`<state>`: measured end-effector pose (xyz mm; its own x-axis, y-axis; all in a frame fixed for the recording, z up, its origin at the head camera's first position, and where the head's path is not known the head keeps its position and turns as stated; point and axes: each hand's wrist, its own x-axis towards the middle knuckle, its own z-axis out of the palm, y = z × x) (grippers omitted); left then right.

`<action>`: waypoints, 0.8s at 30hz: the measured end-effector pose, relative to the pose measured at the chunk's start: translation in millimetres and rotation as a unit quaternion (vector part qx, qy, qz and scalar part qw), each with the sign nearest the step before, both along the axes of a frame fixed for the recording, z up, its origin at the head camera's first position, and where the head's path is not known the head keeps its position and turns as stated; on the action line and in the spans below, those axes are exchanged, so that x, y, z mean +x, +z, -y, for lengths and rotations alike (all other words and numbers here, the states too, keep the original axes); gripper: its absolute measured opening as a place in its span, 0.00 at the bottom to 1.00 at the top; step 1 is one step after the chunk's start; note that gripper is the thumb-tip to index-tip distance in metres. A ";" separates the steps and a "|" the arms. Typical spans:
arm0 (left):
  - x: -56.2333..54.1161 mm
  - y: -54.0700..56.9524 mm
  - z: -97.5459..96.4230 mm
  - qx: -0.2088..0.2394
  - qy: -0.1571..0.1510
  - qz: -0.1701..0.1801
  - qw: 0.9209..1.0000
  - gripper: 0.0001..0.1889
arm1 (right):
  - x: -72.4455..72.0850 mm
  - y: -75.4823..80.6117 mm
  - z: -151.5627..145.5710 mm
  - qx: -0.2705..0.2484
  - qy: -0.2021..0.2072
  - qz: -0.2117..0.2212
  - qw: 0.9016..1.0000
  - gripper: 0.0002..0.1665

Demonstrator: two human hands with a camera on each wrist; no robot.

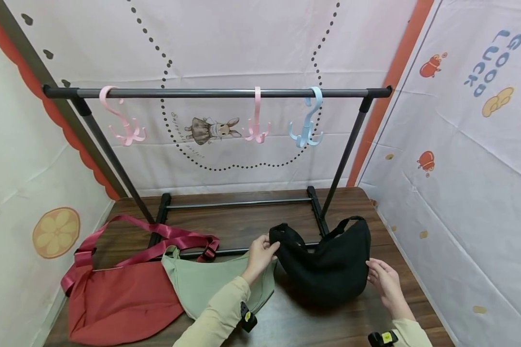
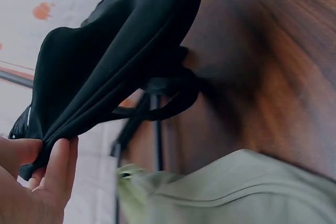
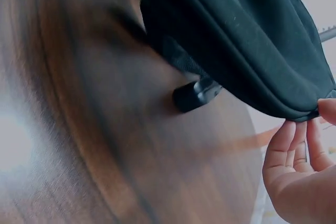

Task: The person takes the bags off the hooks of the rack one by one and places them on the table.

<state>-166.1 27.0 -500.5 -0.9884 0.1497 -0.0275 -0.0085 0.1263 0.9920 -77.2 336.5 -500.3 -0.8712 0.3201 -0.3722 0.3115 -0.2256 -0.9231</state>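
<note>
A black shoulder bag (image 1: 325, 270) hangs between my two hands above the right part of the table, its strap drooping behind it. My left hand (image 1: 260, 258) pinches its upper left corner; in the left wrist view the thumb and fingers (image 2: 59, 169) squeeze the fabric. On the other side my right hand (image 1: 384, 282) pinches the bag's right edge, and the right wrist view shows fingertips (image 3: 286, 140) on its corner. Beneath my left forearm lies a light green bag (image 1: 217, 279). A red bag (image 1: 121, 301) with a wide dark pink strap (image 1: 169, 233) lies to its left.
A black metal rack (image 1: 199, 93) stands at the back of the wooden table (image 1: 243, 224). From its top bar hang two pink hooks, one at left (image 1: 128, 130) and one near the middle (image 1: 257, 120), plus a blue hook (image 1: 308, 120). Printed cloth walls (image 1: 460, 168) surround the table.
</note>
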 end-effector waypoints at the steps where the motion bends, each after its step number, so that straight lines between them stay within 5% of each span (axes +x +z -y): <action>1: -0.1 -4.8 -2.2 -0.005 0.005 0.000 1.000 0.09 | 0.2 -3.7 -1.2 0.008 -0.006 0.006 1.000 0.14; 6: -1.5 -26.8 -9.6 -0.016 0.035 0.004 0.999 0.09 | -9.7 -47.6 -12.4 0.068 -0.034 0.025 0.997 0.03; 10: -0.1 -33.9 -11.0 -0.029 0.043 0.001 0.999 0.08 | -13.5 -65.7 -11.3 0.101 -0.033 0.022 0.994 0.07; 12: 0.0 -35.3 -10.7 -0.034 0.049 0.005 0.998 0.07 | -9.7 -52.9 -1.2 0.118 -0.024 0.020 0.992 0.09; 24: -1.1 -37.4 -4.5 -0.006 0.046 0.030 0.998 0.07 | -14.0 -59.7 1.2 0.176 -0.021 0.048 0.983 0.21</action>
